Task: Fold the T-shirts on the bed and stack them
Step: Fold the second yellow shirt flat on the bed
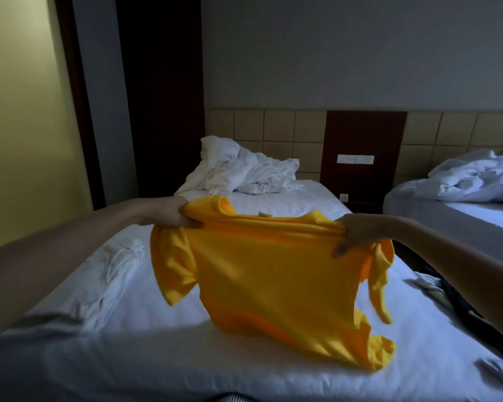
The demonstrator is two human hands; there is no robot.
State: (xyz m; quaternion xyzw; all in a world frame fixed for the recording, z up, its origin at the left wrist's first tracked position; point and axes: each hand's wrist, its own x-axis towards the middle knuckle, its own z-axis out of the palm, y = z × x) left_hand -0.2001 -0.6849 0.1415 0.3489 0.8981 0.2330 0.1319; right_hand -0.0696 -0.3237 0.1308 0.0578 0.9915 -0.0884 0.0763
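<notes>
**Yellow T-shirt held up over the bed**

A person holds a yellow T-shirt (273,271) up by its two shoulders. The left hand (172,213) grips one shoulder, and its fingers (188,222) are curled tight around the bunched cloth. The right hand (357,233) pinches the other shoulder between its fingers and thumb. The top of the shirt hangs in the air between the hands. The bottom of the shirt rests in a loose heap on the bed (128,358). Both short sleeves hang down at the sides. A small label (264,214) shows at the neck.

The bed has a white sheet on it. A crumpled white blanket (238,172) lies at the far end of the bed, by the padded headboard (273,129). A rumpled white cloth (114,271) lies on the bed, to the left of the shirt. A dark striped cloth (447,294) lies at the right edge of the bed, under the right arm.

A second bed (447,219) stands to the right, apart from the first. It has its own messy white blanket (476,178). A white switch plate (355,159) sits on the dark wood panel between the two beds.
</notes>
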